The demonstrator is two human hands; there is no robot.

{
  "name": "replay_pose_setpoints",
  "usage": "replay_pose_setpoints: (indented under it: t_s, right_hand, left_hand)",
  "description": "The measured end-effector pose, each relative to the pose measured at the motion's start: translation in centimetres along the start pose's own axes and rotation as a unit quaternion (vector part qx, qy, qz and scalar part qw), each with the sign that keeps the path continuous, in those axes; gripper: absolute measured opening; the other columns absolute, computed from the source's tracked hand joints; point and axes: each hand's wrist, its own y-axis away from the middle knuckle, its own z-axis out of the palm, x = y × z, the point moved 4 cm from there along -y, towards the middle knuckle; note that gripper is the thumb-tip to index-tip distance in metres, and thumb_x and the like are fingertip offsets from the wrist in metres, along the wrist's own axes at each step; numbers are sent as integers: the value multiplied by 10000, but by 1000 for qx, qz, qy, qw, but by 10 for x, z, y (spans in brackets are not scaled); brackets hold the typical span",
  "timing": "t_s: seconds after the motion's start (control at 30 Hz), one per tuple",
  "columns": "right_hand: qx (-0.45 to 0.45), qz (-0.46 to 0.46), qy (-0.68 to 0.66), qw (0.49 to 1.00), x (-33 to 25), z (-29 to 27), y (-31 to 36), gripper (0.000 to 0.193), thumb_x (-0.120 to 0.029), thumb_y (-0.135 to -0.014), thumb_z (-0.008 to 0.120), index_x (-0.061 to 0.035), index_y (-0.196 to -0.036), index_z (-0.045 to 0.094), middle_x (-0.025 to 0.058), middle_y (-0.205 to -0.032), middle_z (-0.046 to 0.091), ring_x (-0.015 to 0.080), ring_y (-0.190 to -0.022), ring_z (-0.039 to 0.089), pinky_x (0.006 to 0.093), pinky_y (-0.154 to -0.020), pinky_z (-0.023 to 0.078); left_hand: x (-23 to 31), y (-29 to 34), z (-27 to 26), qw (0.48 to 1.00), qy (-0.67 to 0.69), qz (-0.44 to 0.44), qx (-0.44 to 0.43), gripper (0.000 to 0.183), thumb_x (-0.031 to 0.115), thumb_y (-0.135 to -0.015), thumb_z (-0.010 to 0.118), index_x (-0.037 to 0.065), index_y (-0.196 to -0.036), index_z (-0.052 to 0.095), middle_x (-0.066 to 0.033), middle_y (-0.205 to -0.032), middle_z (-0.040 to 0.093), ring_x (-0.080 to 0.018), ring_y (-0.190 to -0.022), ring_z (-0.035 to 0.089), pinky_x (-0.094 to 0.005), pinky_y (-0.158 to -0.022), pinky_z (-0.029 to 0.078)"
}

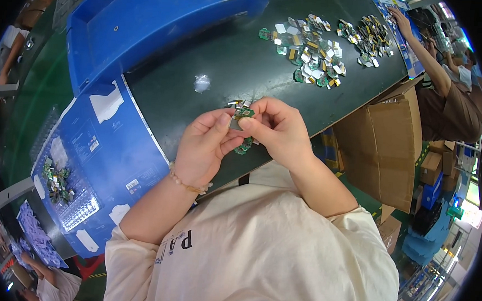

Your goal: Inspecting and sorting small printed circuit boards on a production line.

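Between my two hands is a small green circuit board (247, 112) with a silvery part on it. The thumb and fingers of my left hand (204, 143) pinch its left side. My right hand (278, 129) grips its right side, thumb on top. More small boards (243, 147) show just below and behind my fingers; whether they lie on the table or are held, I cannot tell. A small clear plastic piece (202, 83) lies on the dark green table (164, 99), beyond my left hand.
Loose circuit boards (313, 50) lie in a pile at the far right, with another pile (372, 37) beyond. A big blue bin (166, 22) stands far left. On blue card (114, 148) at left sits a clear tray (80, 212) with boards. A cardboard box (376, 148) and co-workers flank the table.
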Motion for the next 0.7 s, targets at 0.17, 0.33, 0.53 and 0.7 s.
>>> replay_pose_setpoints:
  t_s: [0.17, 0.33, 0.53, 0.7]
  right_hand:
    - [15, -5, 15, 1000, 0, 2, -1, 98, -56, -833, 665, -35, -871, 577, -69, -726, 541, -22, -601, 426, 143, -523, 340]
    - [42, -36, 9, 998, 7, 6, -1, 111, -56, -835, 663, -31, -883, 566, -60, -747, 549, -20, -619, 443, 141, -536, 356]
    - [49, -71, 15, 996, 6, 8, 0, 124, -51, -839, 655, -34, -893, 545, -51, -779, 552, -14, -648, 467, 140, -556, 378]
    - [54, -83, -6, 995, 8, 9, -1, 143, -43, -834, 657, -47, -859, 516, -61, -757, 518, -19, -630, 424, 137, -543, 348]
  left_hand:
    - [-1, 1, 0, 1000, 5, 9, 0, 231, 210, -953, 503, 46, -1100, 569, -45, -1015, 634, -124, -866, 633, -233, -767, 515]
    - [-3, 1, -2, 1000, 13, 22, 12, 203, 212, -949, 511, 64, -1068, 582, -32, -997, 635, -107, -857, 623, -233, -763, 514]
    - [-3, 2, 0, 999, 21, 30, 16, 178, 214, -947, 516, 75, -1035, 584, -25, -979, 637, -105, -849, 621, -239, -761, 512]
    - [-5, 3, -2, 998, 4, 37, 52, 179, 205, -949, 509, 55, -1023, 572, -45, -988, 636, -120, -854, 622, -254, -779, 515]
